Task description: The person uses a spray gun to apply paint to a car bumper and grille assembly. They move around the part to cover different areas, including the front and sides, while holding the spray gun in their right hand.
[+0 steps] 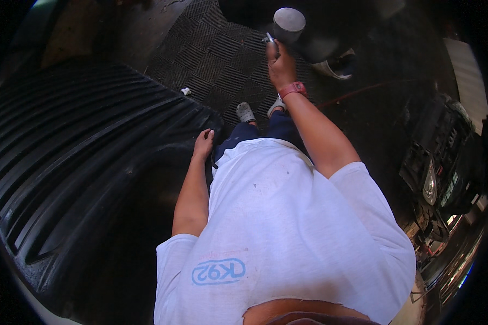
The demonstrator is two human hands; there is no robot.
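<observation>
My right hand [282, 67] is stretched forward with its fingers wrapped round a spray gun [271, 39]. A round, light grey cup [289, 21] sits at the far end of the gun. On that wrist is a red watch [293, 89]. Down by my left thigh hangs my left hand [203, 143], its fingers loosely bent and holding nothing that I can see. Close to its left is the edge of a large black ribbed panel [92, 114], which looks like a pickup bed liner. Shadow hides the panel's lower part.
Dark textured matting [200, 49] lies under my feet. A small white scrap [186, 91] is beside the panel. Ahead on the right lies a pale curved object [333, 67], partly in shadow. A thin red line, perhaps a hose [358, 95], crosses the floor. Car parts [436, 157] stand far right.
</observation>
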